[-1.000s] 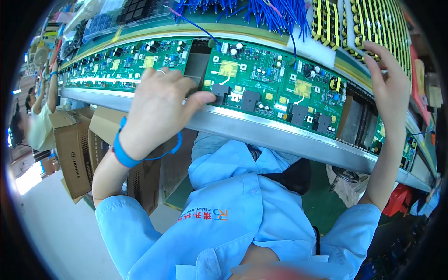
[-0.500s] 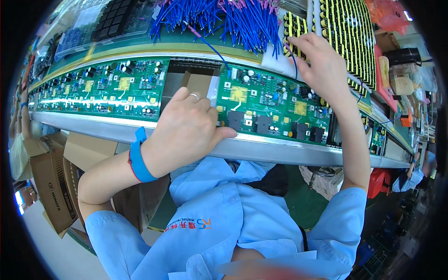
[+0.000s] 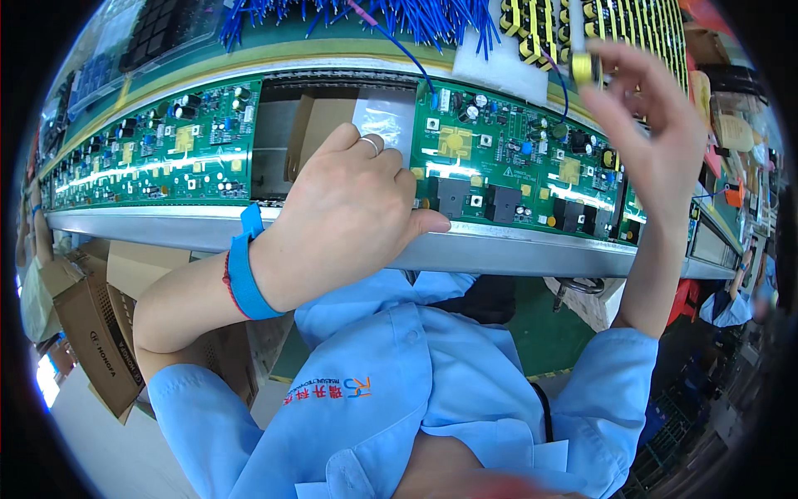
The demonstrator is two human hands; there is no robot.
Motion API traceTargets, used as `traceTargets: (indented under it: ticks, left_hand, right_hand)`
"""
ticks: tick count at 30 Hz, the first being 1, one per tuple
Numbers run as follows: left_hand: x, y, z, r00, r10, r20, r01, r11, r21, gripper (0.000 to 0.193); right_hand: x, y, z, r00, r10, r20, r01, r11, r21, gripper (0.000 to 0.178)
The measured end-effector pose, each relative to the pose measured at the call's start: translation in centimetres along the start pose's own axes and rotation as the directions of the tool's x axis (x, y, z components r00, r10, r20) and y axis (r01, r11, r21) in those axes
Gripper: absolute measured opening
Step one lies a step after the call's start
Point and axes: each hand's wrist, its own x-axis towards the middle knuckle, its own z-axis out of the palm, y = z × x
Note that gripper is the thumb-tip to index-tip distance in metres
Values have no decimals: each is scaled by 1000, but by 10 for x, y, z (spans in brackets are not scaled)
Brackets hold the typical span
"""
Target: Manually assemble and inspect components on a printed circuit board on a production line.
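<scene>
My left hand point(image 3: 353, 187) is closed at the left edge of a green circuit board point(image 3: 507, 170), its thumb along the front edge; the curled fingertips are hidden. The board carries black blocks, yellow patches and small parts. A blue wire point(image 3: 403, 51) with a pink sleeve rises from its far left corner, and a second blue wire point(image 3: 565, 91) from farther right. Above the board's far right side, my right hand point(image 3: 652, 125) pinches a small yellow-and-black wound coil point(image 3: 587, 68) between thumb and fingers. That hand is slightly blurred.
Metal rails point(image 3: 332, 237) carry the boards, with another green board point(image 3: 158, 150) at the left. Cardboard and a clear bag point(image 3: 384, 121) show through the gap between. Beyond lie a bundle of blue wires point(image 3: 357, 21), white foam point(image 3: 499, 71) and rows of coils point(image 3: 640, 25). Cardboard boxes point(image 3: 96, 333) stand lower left.
My right hand has moved right from beside the foam, and a coil now shows between its fingers. The gripped board sits farther right in view, with a wider gap on its left.
</scene>
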Motion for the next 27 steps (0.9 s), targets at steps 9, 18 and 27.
traceTargets:
  ticks: [9,18,27]
  left_hand:
    - [13,8,9,998,52,-28,-53,998,-43,38]
    - [15,1,8,999,32,-6,-33,994,-100,36]
    - [24,-17,7,998,-60,15,60,997,-53,40]
  right_hand:
    - [-47,12,18,987,27,159,41,911,-410,29]
    - [-41,14,20,974,2,227,106,880,-463,28]
    - [-38,11,18,967,55,251,60,902,-428,27]
